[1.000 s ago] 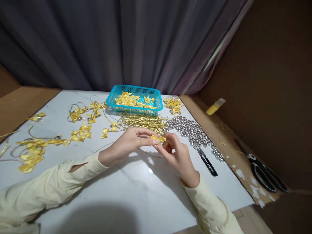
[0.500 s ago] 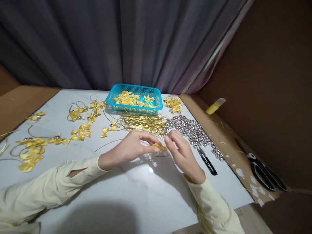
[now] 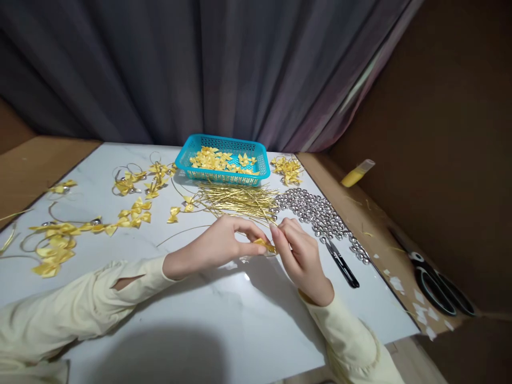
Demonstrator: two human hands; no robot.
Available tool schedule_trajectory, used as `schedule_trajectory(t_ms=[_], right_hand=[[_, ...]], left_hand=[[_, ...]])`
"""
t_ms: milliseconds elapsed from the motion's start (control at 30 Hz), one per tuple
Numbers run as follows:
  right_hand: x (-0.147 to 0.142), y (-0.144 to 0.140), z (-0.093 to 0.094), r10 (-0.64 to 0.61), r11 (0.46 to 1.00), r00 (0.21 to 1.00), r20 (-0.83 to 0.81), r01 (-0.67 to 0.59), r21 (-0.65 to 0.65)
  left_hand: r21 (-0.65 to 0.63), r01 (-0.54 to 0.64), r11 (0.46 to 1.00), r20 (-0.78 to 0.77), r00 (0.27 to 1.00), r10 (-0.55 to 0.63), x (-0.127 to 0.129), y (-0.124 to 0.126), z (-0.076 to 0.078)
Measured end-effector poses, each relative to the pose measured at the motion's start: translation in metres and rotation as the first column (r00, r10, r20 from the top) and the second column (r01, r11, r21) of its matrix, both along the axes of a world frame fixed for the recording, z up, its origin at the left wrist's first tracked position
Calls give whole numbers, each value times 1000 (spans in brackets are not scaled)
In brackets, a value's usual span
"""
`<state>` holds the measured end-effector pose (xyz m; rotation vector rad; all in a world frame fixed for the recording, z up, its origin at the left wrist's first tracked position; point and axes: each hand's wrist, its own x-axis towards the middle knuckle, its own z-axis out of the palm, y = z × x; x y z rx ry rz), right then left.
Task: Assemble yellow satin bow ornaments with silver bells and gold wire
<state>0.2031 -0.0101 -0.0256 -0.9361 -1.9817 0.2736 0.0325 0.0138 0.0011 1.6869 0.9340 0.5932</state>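
Observation:
A small yellow ribbon bow [image 3: 265, 245] sits pinched between the fingertips of both hands, low over the white table [image 3: 200, 314]. My left hand [image 3: 218, 246] grips it from the left with thumb and forefinger. My right hand [image 3: 300, 256] presses on it from the right. A thin gold wire [image 3: 180, 234] trails left from the bow across the table. Just beyond the hands lies a bundle of gold wires [image 3: 240, 197], and a pile of silver beads [image 3: 316, 210] is to its right.
A turquoise basket [image 3: 222, 161] holding yellow bows stands at the back. Finished bows on wire loops [image 3: 56, 242] are spread over the left side. Black snips [image 3: 342, 264] lie right of my right hand. Large scissors [image 3: 434, 280] and a yellow tube [image 3: 356, 174] rest on the brown ledge.
Both hands have dropped from above the table down close to its surface with the bow. The bow has turned from flat and spread to pinched between the fingertips.

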Motion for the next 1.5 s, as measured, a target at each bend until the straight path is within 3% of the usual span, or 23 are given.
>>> schedule_trajectory(t_ms=[133,333,600,900,1167,1333,1500], right_hand=[[-1,-2,1,11,996,999,-47,-7,88],[0,-2,0,75,997,997,9,-75,16],[5,-4,6,8,997,999,-45,-11,-71],[9,-1,8,70,997,954,293,-57,-52],[7,-1,5,59,998,978,199,-54,-34],[8,-2,9,76,979,990,116,-53,-196],[8,-3,16,119,911,991,67,-82,-404]], left_hand=[[-15,-34,999,10,999,34,0,-1,1],[29,-34,999,27,999,33,0,-4,2],[18,-46,999,15,999,46,-1,-6,5],[60,-29,998,15,1000,28,0,-10,3],[21,-112,993,78,991,110,0,-11,3],[13,-92,996,70,993,91,-2,-11,4],[103,-71,992,21,997,69,-2,-12,4]])
